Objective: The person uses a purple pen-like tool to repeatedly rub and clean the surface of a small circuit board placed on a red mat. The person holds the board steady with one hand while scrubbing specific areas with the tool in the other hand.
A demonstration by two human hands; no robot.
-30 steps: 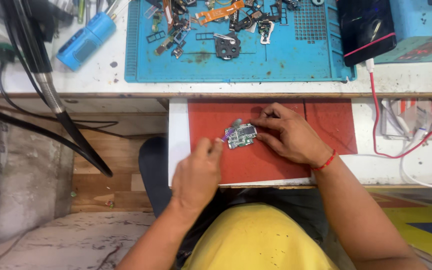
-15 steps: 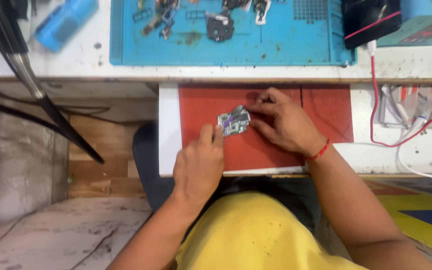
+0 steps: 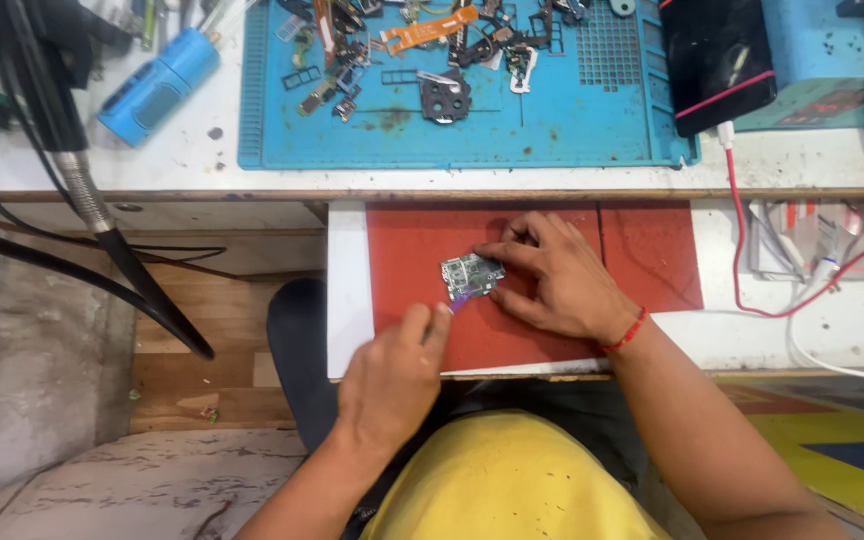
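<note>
Left hand (image 3: pixel 392 375) lower, board (image 3: pixel 470 274) steady

My right hand (image 3: pixel 562 278) pinned a small circuit board (image 3: pixel 470 274) flat on the red mat (image 3: pixel 412 250), fingertips along its edges. My left hand (image 3: pixel 392 375) held a thin purple tool (image 3: pixel 459 303) with its tip against the board's lower corner.
</note>
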